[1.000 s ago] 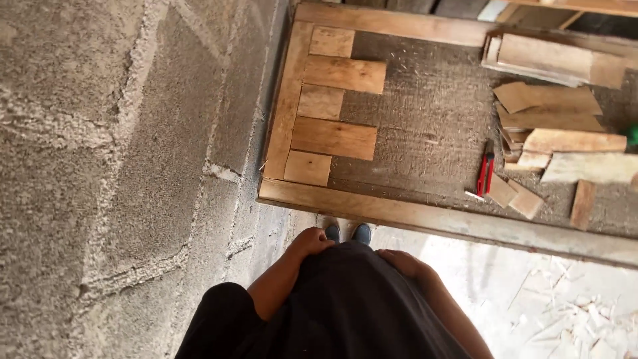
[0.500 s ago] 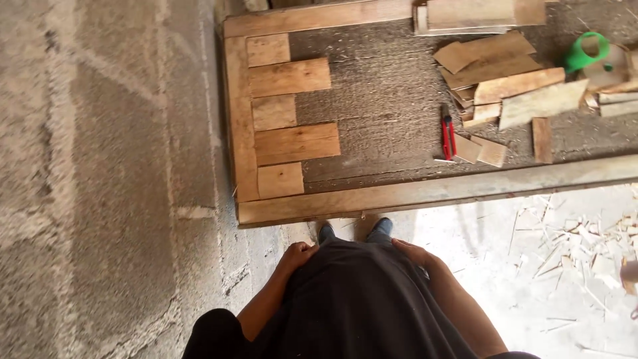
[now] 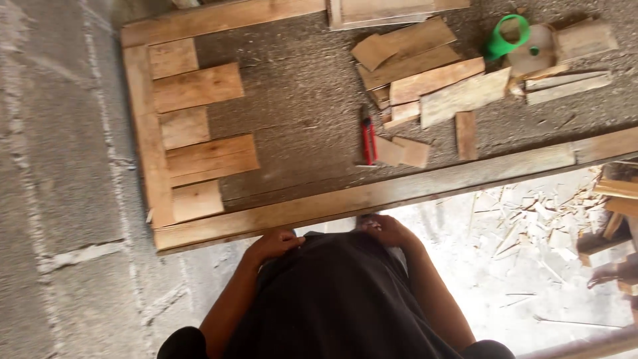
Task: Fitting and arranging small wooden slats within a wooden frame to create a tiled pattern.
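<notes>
My left hand (image 3: 271, 244) rests curled against the front of my black garment, just below the near wooden rail (image 3: 372, 194) of a workbench. My right hand (image 3: 387, 230) is curled the same way at my waist, close under the same rail. Neither hand visibly holds anything. On the bench's left side lie several short wooden planks (image 3: 199, 86) laid in a staggered column against a wooden side rail (image 3: 142, 126). A red-handled tool (image 3: 367, 137) lies on the grey bench surface (image 3: 299, 100), a little above my right hand.
A pile of loose wooden offcuts (image 3: 425, 73) sits at the bench's upper right, with a green cup-like object (image 3: 505, 36) beside it. A grey block wall (image 3: 60, 199) runs along the left. Wood chips (image 3: 531, 219) litter the bright floor at right.
The view has swung left and down, bringing the bench closer and its right side into view. Both hands stay at my waist.
</notes>
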